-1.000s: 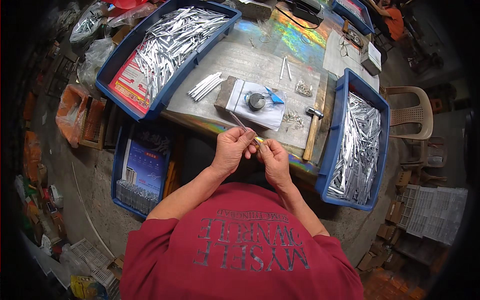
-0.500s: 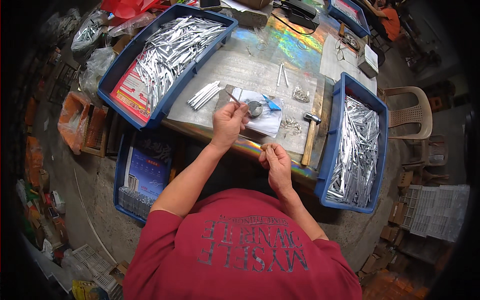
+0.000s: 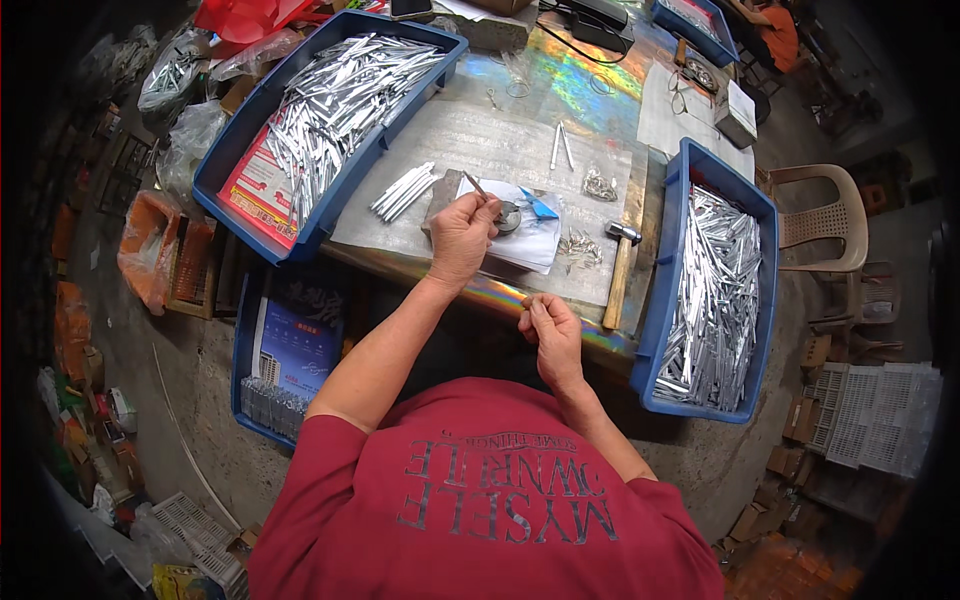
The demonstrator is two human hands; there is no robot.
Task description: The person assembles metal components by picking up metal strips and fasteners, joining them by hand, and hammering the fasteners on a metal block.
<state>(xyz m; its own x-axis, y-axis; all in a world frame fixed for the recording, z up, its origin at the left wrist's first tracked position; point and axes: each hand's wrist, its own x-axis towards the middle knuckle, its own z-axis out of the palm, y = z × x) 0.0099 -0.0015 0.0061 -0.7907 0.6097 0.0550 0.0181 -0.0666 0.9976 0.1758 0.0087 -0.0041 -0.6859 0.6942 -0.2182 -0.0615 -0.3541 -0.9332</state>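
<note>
My left hand is closed in a pinch over the near side of the work area, gripping a thin reddish-brown stick whose end pokes out past the fingers. Right beside its fingertips is a small dark round piece on white paper; a blue scrap lies there too. By the table's front edge, my right hand has thumb and fingers pressed together. Whatever it holds, if anything, is too small to make out. Small metal pieces lie in a loose heap beyond it.
A hammer with a wooden handle lies at the right. Blue bins of silver strips stand left and right. A bundle of silver rods and a pair of rods rest on the sheet. A plastic chair stands at far right.
My left hand has shifted slightly toward the dark round piece, and the stick now shows steeper and shorter. My right hand stays pinched in nearly the same place.
</note>
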